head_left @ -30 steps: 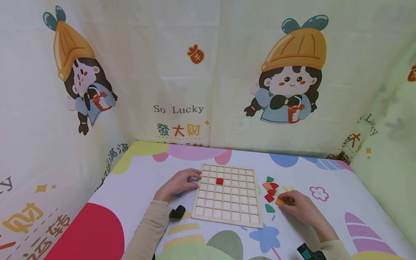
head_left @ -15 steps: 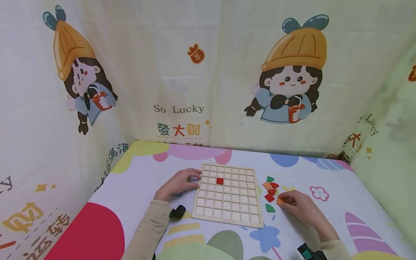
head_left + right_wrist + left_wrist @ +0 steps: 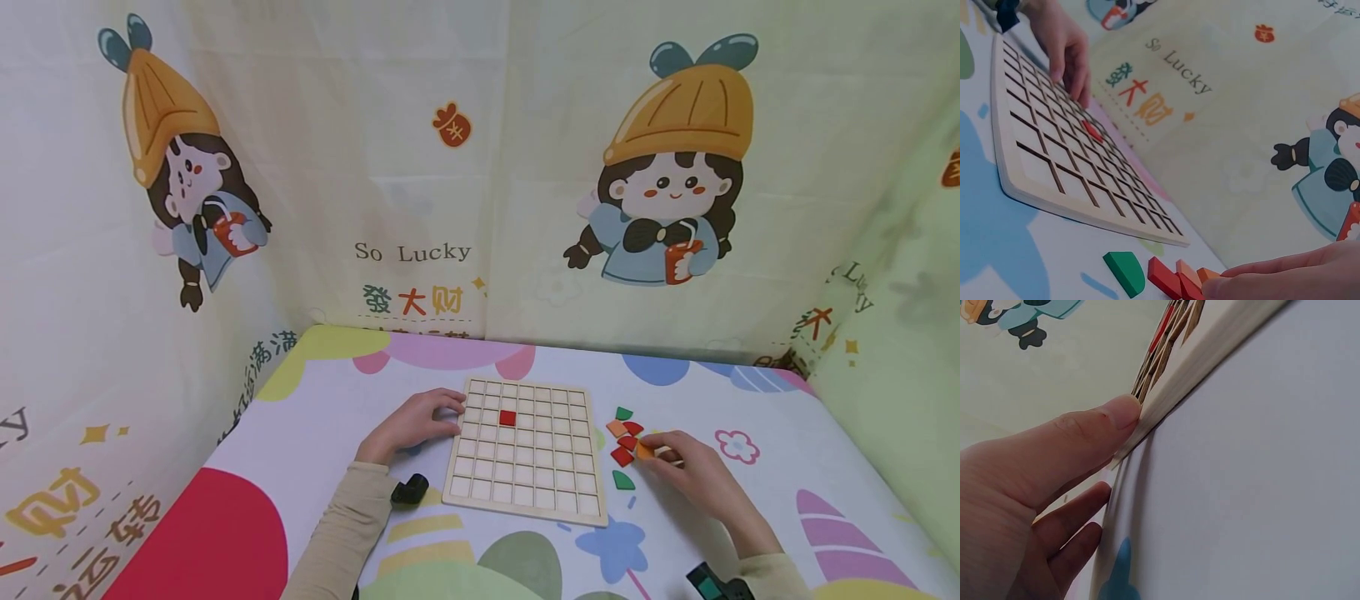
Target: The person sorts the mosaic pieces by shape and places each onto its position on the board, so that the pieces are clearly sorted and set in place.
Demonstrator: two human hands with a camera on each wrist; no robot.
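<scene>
Left hand rests fingers straight against wooden grid board's left edge, steadying it; one red tile seated. Right hand pinches, apparently, orange tile beside loose pile, fingertips together.

In the left wrist view we see only an edge of the wooden grid board, cut off at the top. Our right hand is cropped at the bottom, hiding how it meets the orange piece.
</scene>
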